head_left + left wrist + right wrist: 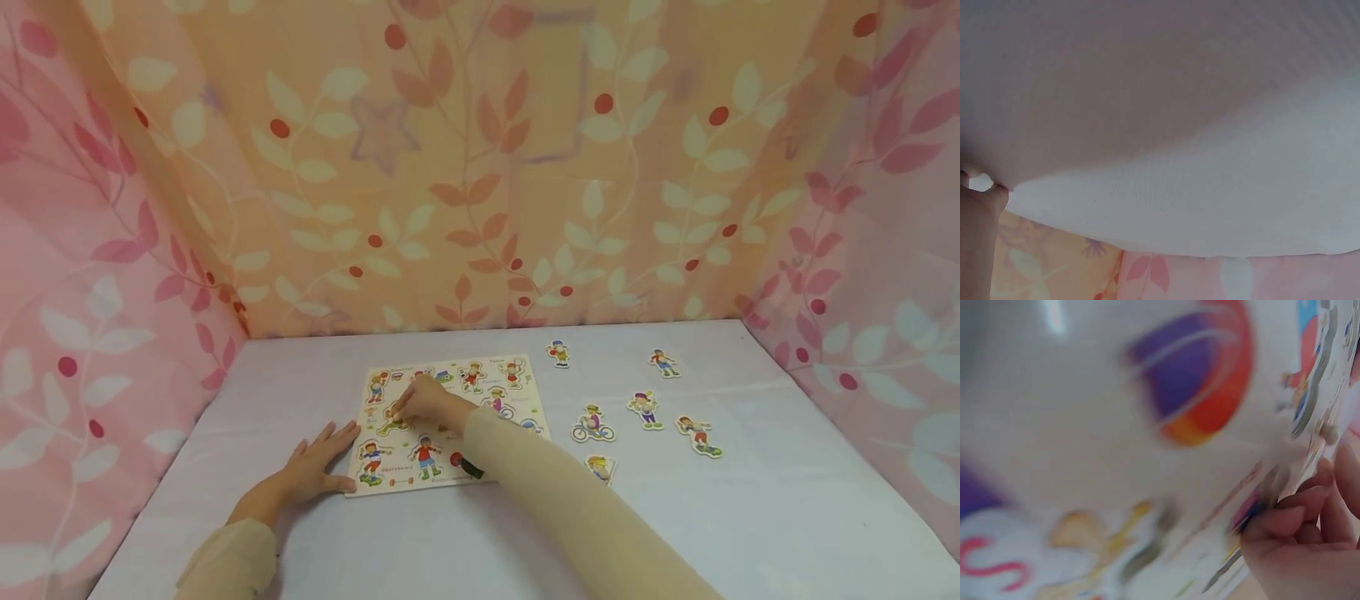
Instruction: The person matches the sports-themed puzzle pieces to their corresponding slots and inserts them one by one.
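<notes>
A pale puzzle board [408, 492] printed with sports figures and small words lies on the white table. My right hand [431, 398] reaches across it and pinches a figure-shaped puzzle piece [392, 429] at its middle left; the fingers cover part of it. Close up in the right wrist view, the thumb and fingers of the right hand [1310, 531] are bent together against the board's printed face. My left hand [318, 462] rests on the table, its fingers spread and touching the board's left edge. Only part of the left hand [982, 206] shows in the left wrist view.
Right of the board lie several loose figure pieces, among them a cyclist [593, 424], a skateboarder [699, 437] and a ball player [558, 354]. One piece [600, 468] is partly behind my right sleeve. Floral curtains [480, 250] close in the table's back and sides.
</notes>
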Motion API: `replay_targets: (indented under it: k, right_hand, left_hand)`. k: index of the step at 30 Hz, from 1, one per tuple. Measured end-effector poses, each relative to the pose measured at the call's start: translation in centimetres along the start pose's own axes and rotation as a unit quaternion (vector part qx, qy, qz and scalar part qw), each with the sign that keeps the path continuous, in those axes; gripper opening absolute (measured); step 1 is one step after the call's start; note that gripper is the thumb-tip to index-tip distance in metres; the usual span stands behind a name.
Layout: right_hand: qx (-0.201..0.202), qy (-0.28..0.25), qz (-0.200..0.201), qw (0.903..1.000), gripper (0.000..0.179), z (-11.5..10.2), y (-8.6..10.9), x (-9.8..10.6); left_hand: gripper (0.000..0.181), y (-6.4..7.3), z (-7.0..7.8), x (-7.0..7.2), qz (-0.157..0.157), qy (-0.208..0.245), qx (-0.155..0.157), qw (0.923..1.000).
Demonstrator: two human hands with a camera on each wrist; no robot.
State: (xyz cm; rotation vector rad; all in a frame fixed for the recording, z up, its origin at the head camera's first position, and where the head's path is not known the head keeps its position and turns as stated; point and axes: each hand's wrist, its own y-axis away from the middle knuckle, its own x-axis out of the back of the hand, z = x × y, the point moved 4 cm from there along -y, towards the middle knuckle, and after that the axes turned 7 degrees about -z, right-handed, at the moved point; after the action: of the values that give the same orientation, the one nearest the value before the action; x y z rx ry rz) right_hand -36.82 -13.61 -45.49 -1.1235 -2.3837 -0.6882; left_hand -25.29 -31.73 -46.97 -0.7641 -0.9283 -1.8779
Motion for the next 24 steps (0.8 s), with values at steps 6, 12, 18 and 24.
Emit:
replay_targets:
  k: [6, 12, 18, 24]
  right_hand:
    - [-0.035, -0.133, 0.034, 0.99, 0.015, 1.6, 1.0, 1.9]
    - [-0.014, -0.121, 0.014, 0.9924, 0.02, 1.7, 3.5, 4.6]
    - [0.007, -0.121, 0.008, 0.9926, 0.025, 2.5, 6.0, 7.4]
    - [-0.006, -0.108, 0.027, 0.9938, 0.022, 3.4, 8.3, 10.1]
  left_hand:
    - [0.098, 0.0, 0.0, -0.1, -0.001, -0.001, -0.005, 1.0]
    - [0.096, 0.2, 0.2, 0.0, 0.01, 0.001, -0.013, 0.9999]
    - [0.094, 0.1, 0.1, -0.1, 0.017, -0.003, -0.028, 0.9995]
    - [0.094, -0.1, -0.2, -0.2, 0.016, 0.0, -0.031, 0.9994]
